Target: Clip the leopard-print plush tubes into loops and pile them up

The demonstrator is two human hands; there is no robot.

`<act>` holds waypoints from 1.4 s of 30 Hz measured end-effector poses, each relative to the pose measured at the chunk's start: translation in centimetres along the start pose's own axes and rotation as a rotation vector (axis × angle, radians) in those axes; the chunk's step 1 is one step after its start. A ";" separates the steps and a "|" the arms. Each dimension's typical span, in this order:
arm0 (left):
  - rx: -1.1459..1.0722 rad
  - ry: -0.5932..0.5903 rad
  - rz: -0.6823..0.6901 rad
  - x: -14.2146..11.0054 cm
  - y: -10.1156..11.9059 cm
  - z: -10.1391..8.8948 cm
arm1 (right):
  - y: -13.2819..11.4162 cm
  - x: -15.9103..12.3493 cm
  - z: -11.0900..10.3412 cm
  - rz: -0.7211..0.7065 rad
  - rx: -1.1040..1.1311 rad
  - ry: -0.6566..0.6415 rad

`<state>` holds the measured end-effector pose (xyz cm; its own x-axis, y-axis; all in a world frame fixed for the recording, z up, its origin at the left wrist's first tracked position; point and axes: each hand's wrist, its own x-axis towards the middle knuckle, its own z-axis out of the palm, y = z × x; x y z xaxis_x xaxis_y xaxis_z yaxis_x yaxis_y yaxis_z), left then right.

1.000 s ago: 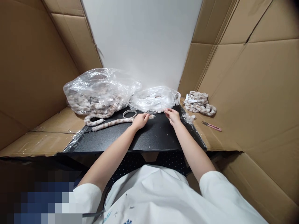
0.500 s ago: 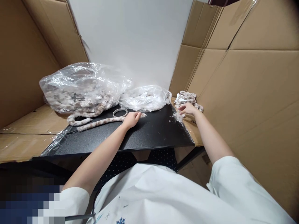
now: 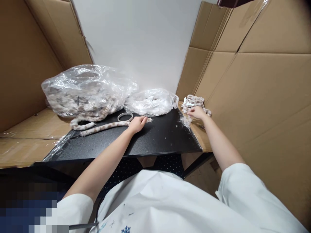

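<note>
My left hand (image 3: pixel 138 124) is closed around a fluffy white-and-brown strip (image 3: pixel 107 126) lying along the dark tabletop (image 3: pixel 155 139). A short tuft of the strip sticks out past my fingers on the right. My right hand (image 3: pixel 195 112) is at the table's right side, thumb and fingers pinched together over a small heap of white fluff (image 3: pixel 186 121). What is between those fingertips, if anything, is too small to tell. Just behind it lies a pile of fluffy strips (image 3: pixel 194 100) with white tags. A pale ring (image 3: pixel 125 117), like a tape roll, lies behind my left hand.
A large clear plastic bag (image 3: pixel 89 77) of fluffy strips stands at the back left, one strip trailing out. Beside it sits a smaller plastic bag (image 3: pixel 153 103). Cardboard walls (image 3: pixel 262 106) rise on both sides, with a white wall (image 3: pixel 136 38) behind.
My right hand's fingers have drawn together from a looser, more spread pose, staying above the fluff. My left hand and the strip have hardly moved.
</note>
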<state>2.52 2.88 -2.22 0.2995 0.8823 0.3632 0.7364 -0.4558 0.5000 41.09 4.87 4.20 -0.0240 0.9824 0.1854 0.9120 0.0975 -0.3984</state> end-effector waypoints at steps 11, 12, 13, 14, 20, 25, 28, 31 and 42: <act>-0.012 0.007 -0.009 -0.1 0.2 -0.1 | 0.7 0.2 1.0 -0.027 0.243 -0.046; -0.010 0.006 -0.009 -0.1 0.2 -0.1 | 0.7 0.2 0.9 -0.041 0.225 -0.058; -0.010 0.006 -0.008 0.0 0.2 -0.1 | 0.7 0.1 0.9 -0.050 0.203 -0.070; -0.009 0.005 -0.008 0.0 0.2 0.0 | 0.7 0.1 0.8 -0.053 0.177 -0.076; -0.019 0.003 -0.004 -0.1 0.3 -0.1 | 0.8 -0.4 0.9 -0.013 0.099 0.019; -0.013 0.002 -0.003 -0.1 0.5 -0.2 | 0.9 -0.7 1.3 0.008 0.233 0.020; -0.014 0.002 -0.006 -0.1 0.5 -0.3 | 1.0 -0.9 1.5 -0.018 0.235 0.052; -0.019 0.003 -0.009 -0.1 0.5 -0.2 | 1.0 -1.0 1.6 -0.035 0.245 0.083; -0.022 -0.017 -0.019 -0.1 0.6 -0.3 | 0.2 -1.5 1.8 -0.006 0.469 0.073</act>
<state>2.79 2.44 -1.73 0.2963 0.8924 0.3403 0.7286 -0.4416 0.5236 40.61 3.69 2.24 0.0155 0.9693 0.2452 0.6286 0.1813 -0.7563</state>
